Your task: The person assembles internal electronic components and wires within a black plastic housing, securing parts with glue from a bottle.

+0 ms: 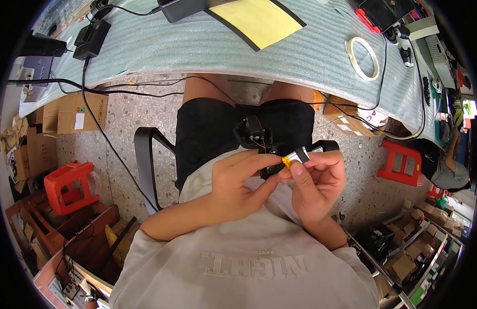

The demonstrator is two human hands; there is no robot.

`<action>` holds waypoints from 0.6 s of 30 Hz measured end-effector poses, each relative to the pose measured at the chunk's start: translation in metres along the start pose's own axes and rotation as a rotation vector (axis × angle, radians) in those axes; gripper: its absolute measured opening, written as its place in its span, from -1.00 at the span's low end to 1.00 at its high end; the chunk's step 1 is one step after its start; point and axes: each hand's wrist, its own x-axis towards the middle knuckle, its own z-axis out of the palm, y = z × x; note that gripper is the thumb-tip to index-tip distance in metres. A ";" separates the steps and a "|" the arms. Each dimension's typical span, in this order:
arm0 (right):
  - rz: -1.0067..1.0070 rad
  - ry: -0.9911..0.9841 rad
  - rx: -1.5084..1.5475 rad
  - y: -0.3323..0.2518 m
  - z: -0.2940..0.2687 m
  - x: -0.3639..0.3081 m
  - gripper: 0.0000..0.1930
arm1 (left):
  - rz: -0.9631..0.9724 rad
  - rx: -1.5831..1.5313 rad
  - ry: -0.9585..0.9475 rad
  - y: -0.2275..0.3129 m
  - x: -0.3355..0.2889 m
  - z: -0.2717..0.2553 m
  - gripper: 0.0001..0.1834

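Observation:
A small silver pouch battery [299, 155] with a yellow taped end and a black strip is pinched between the thumb and fingers of my right hand [321, 183], above my lap. My left hand [238, 180] reaches in from the left, its thumb and index finger closed in beside the battery's yellow end. What the left fingertips grip is too small to tell. Just behind them a dark part with a bit of green circuit board [271, 169] shows partly. A black device with a rounded housing and thin wires [255, 132] rests on my lap, partly hidden by the hands.
Ahead is a foam-covered table [197, 51] with a yellow sheet [259, 23], a tape roll [362, 58] and a black adapter [91, 38]. Black cables [94, 116] hang across the left side. Red stools [68, 188] and cardboard boxes [76, 113] stand around; another person [447, 165] is at the right.

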 end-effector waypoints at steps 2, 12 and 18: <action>0.103 0.052 0.111 -0.005 -0.004 0.000 -0.78 | -0.016 -0.087 -0.004 0.003 0.000 -0.001 -0.66; 0.245 -0.008 -0.039 -0.025 -0.020 -0.013 -0.75 | -0.034 -0.241 0.111 -0.012 -0.003 -0.005 -0.58; 0.103 -0.041 -0.093 -0.018 -0.011 -0.012 -0.72 | 0.026 -0.149 -0.054 -0.006 -0.002 -0.007 -0.65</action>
